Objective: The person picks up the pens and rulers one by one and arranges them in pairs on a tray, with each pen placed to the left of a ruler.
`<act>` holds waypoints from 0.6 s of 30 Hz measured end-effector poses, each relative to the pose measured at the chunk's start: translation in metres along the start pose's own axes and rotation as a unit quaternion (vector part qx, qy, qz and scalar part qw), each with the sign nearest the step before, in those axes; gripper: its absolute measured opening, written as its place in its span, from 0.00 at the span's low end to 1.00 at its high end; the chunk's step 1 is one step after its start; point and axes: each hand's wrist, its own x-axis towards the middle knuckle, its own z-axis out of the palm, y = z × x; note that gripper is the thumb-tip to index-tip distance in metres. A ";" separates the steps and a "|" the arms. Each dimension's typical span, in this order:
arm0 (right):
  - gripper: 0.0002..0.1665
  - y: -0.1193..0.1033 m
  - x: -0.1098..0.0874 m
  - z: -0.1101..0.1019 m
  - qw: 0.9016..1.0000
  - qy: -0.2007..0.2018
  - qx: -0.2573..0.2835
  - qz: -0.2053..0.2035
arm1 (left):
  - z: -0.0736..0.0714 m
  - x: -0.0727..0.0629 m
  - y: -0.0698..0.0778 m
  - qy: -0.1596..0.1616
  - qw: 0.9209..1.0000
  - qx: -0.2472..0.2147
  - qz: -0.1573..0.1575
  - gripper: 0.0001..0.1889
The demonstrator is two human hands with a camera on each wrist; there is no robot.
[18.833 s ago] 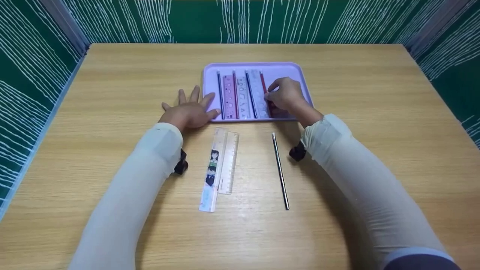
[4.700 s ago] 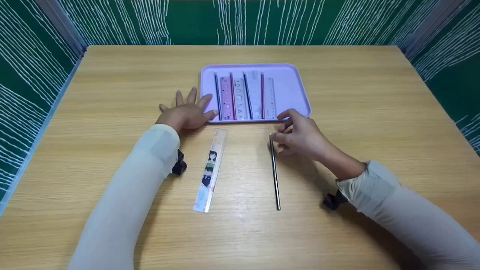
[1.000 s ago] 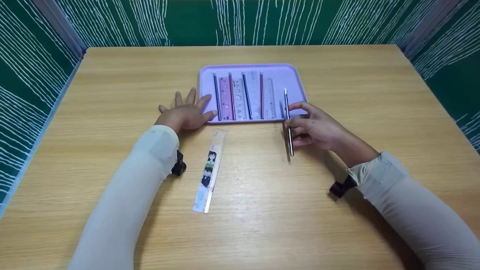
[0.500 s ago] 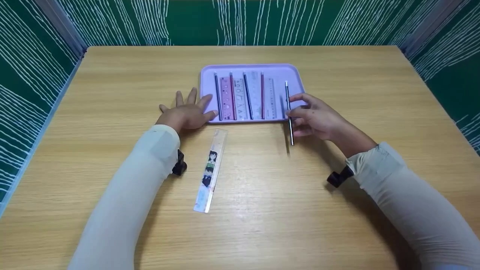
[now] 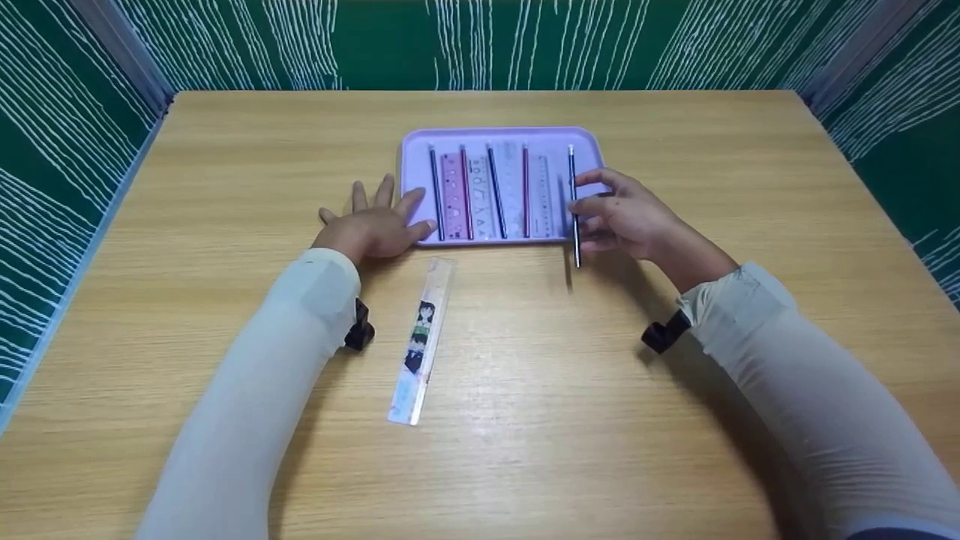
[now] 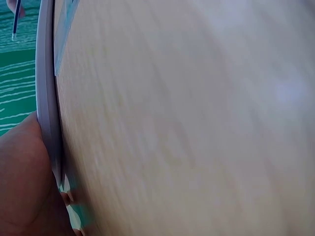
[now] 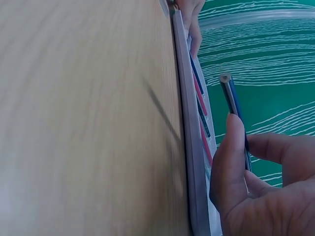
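In my right hand (image 5: 626,217) is a dark, shiny pencil (image 5: 575,244), pinched between thumb and fingers. It hangs over the right part of the lilac tray (image 5: 555,140), its lower end past the near rim. The right wrist view shows the pencil (image 7: 231,96) raised clear of the tray, unsharpened end toward the camera. My left hand (image 5: 379,226) lies with fingers spread at the tray's left edge, thumb over the near corner. Pencils and rulers alternate in a row on the tray, among them a pink stencil ruler (image 5: 452,199) and a red pencil (image 5: 526,195).
A clear ruler with cartoon figures (image 5: 420,337) lies on the wooden table (image 5: 525,420) in front of the tray. Green panels with white streaks (image 5: 390,45) stand behind the table and along its sides.
Earlier, a small clear ruler went from the table to the tray, right of the red pencil. My right hand then lifted the dark pencil off the table and moves it forward over the tray.
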 end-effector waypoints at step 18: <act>0.33 -0.010 0.028 -0.006 0.998 0.026 -0.028 0.041 | 0.000 0.002 0.000 -0.001 1.000 0.008 -0.005 0.40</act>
